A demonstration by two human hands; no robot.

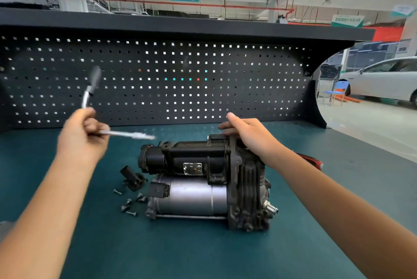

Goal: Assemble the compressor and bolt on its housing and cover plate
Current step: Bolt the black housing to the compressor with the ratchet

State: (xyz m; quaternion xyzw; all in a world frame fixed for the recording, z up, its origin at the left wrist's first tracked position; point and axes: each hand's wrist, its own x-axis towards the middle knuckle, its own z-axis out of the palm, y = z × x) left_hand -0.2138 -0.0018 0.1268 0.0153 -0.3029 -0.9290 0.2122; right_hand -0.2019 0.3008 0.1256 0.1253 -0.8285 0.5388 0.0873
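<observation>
Compressor (198, 179), long axis L-R: R hand (250, 138) rests open on its right end; L hand (83, 134) grips blurred tool (128, 134) up-left.

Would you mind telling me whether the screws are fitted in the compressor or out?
Out: several screws lie loose on the green mat, just left of the compressor.

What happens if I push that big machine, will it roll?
Probably not. The compressor looks all metal, so likely heavy. Its blocky finned end rests on the mat, so it should slide, not roll. The right hand on top steadies it.
</observation>
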